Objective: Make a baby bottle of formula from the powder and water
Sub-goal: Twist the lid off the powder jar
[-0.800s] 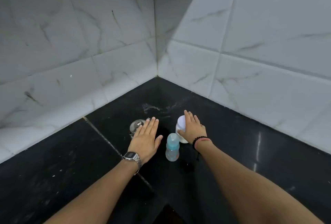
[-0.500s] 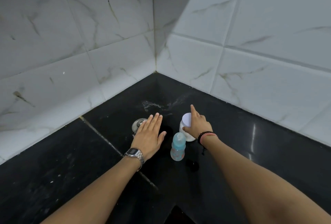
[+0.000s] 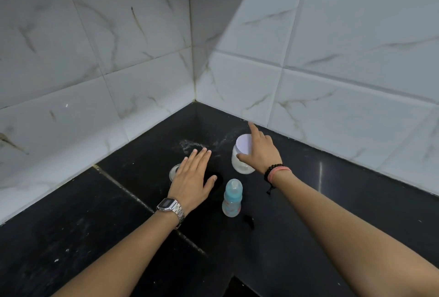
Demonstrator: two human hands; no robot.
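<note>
A small baby bottle (image 3: 232, 199) with a blue collar and clear teat stands upright on the black counter. Behind it is a white jar of powder (image 3: 241, 157) with a white lid. My right hand (image 3: 260, 154) wraps around the jar's right side, thumb on its front and index finger pointing past the lid. My left hand (image 3: 192, 178) hovers flat, fingers together, left of the bottle. A clear glass (image 3: 174, 172) peeks out from under its left edge, mostly hidden.
The black stone counter (image 3: 95, 237) fills a corner between two white marble-tiled walls (image 3: 118, 47). A pale joint line crosses the counter diagonally under my left wrist. White powder dust (image 3: 190, 143) lies near the corner. A small dark object (image 3: 249, 220) lies by the bottle.
My right hand has moved from resting over the jar to gripping its side, with the index finger now stretched out. My left hand stays flat. The camera has tilted.
</note>
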